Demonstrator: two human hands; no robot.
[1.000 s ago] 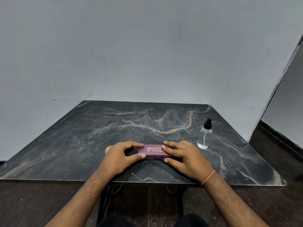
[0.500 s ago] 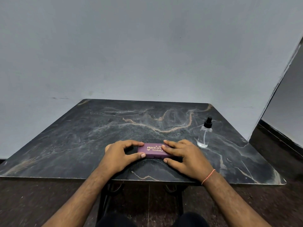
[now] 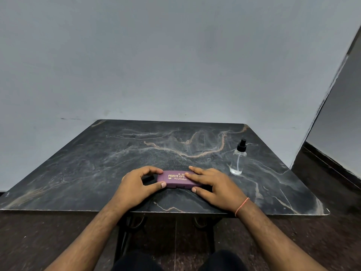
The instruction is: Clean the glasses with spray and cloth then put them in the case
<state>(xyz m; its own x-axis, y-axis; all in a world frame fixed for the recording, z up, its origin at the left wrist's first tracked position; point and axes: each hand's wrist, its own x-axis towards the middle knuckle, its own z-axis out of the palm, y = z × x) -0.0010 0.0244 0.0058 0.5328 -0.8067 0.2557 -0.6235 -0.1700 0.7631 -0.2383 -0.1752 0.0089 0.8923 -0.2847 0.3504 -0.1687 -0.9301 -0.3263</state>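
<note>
A closed purple glasses case (image 3: 175, 179) with gold lettering lies near the front edge of the dark marble table (image 3: 97, 165). My left hand (image 3: 136, 186) grips its left end, index finger curled over the far corner and thumb against the near side. My right hand (image 3: 214, 184) covers the right half, straight fingers lying on the lid and thumb at the near edge. A small clear spray bottle (image 3: 237, 161) with a black nozzle stands upright to the right of the case. No glasses or cloth are in sight.
The table stands against a plain grey wall. A dark floor runs along its right side and in front. Black table legs (image 3: 125, 231) show below the front edge, between my forearms.
Hands and case hold nearly the same pose; the view has shifted very slightly.
</note>
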